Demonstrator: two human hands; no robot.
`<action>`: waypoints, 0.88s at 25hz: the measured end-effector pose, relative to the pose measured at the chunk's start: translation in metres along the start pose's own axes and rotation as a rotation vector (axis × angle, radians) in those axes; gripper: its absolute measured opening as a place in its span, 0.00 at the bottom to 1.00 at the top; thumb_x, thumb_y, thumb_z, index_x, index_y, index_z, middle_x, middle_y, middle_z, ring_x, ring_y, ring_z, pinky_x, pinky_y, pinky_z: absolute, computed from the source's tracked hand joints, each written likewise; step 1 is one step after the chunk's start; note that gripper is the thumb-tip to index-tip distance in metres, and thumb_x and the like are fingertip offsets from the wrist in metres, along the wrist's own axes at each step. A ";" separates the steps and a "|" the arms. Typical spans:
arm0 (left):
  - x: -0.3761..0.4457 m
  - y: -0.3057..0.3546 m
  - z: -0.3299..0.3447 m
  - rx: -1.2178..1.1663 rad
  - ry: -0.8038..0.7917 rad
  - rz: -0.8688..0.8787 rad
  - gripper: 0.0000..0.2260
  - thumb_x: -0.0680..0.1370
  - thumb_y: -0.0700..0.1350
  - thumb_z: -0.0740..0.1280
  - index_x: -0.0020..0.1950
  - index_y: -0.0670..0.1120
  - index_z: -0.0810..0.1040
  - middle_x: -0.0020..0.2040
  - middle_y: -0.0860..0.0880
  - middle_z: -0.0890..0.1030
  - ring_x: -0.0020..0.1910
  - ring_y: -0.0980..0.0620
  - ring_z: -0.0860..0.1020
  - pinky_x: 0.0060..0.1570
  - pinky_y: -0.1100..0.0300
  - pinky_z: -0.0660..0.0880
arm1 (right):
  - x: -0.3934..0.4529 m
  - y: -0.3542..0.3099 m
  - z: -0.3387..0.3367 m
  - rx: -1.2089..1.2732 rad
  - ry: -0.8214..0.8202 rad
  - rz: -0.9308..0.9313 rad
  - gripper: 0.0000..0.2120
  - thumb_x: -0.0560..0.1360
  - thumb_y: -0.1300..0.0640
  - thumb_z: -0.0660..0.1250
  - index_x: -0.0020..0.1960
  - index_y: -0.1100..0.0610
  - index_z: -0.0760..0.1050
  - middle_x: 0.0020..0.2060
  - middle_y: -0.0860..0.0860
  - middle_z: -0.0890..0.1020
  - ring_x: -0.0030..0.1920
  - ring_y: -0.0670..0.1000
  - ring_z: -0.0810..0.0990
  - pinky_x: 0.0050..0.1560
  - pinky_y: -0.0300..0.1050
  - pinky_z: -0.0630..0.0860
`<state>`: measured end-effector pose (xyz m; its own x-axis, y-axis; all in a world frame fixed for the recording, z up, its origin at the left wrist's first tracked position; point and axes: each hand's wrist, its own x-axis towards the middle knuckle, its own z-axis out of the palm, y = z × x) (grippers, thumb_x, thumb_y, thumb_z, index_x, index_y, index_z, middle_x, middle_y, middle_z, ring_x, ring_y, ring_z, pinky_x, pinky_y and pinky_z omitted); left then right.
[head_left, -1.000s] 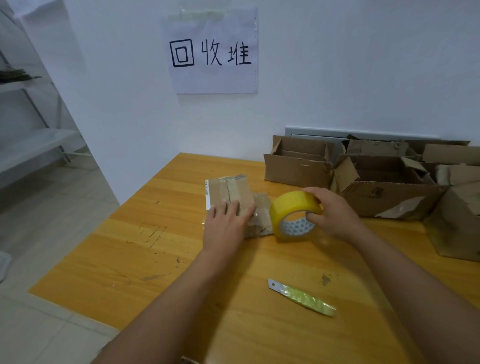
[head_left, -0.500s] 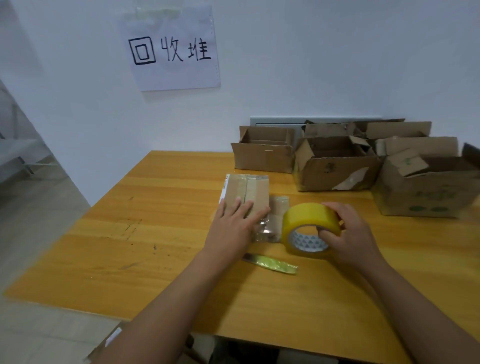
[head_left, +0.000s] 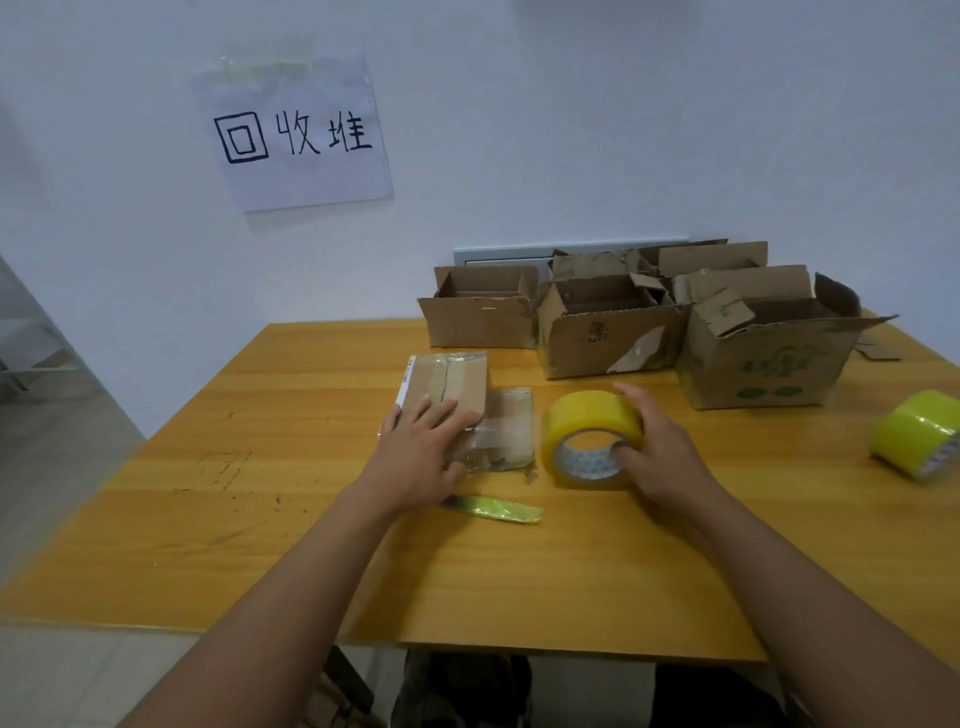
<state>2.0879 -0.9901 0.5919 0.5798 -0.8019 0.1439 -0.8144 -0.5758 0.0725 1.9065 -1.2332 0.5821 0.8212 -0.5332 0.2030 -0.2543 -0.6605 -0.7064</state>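
A small flattened cardboard box wrapped in clear tape lies near the middle of the wooden table. My left hand rests flat on its near end, fingers straight. My right hand grips a yellow tape roll standing on edge just right of the box, thumb in the core and fingers over the top. A yellow-green box cutter lies on the table below my left hand.
Three open cardboard boxes stand along the back of the table by the wall. A second yellow tape roll sits at the far right. A paper sign hangs on the wall. The table's near edge is close.
The view has swung right and pulled back, bringing the second tape roll into sight. Both hands keep their hold; the right hand and its roll stay beside the box.
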 end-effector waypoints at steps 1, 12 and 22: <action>0.000 0.000 0.000 -0.002 -0.012 0.001 0.29 0.77 0.53 0.63 0.76 0.62 0.58 0.79 0.53 0.56 0.79 0.46 0.50 0.75 0.43 0.43 | -0.001 0.006 -0.007 -0.030 0.089 0.010 0.33 0.74 0.60 0.69 0.74 0.46 0.60 0.63 0.52 0.74 0.59 0.54 0.74 0.53 0.49 0.74; 0.001 0.004 0.006 -0.026 0.015 -0.028 0.28 0.76 0.56 0.62 0.76 0.63 0.59 0.79 0.51 0.58 0.79 0.46 0.51 0.75 0.43 0.44 | -0.023 0.034 -0.022 0.043 0.359 0.154 0.25 0.74 0.59 0.70 0.69 0.54 0.68 0.58 0.53 0.75 0.59 0.56 0.74 0.53 0.49 0.73; -0.001 -0.004 0.008 -0.037 0.062 -0.011 0.29 0.75 0.57 0.61 0.76 0.63 0.60 0.79 0.52 0.59 0.79 0.46 0.53 0.76 0.44 0.44 | -0.031 0.048 -0.013 0.060 0.473 0.231 0.23 0.77 0.60 0.66 0.70 0.57 0.66 0.64 0.59 0.71 0.60 0.60 0.73 0.50 0.46 0.66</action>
<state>2.0909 -0.9883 0.5837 0.5874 -0.7834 0.2032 -0.8087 -0.5776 0.1110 1.8619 -1.2556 0.5510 0.4234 -0.8506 0.3119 -0.3604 -0.4740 -0.8034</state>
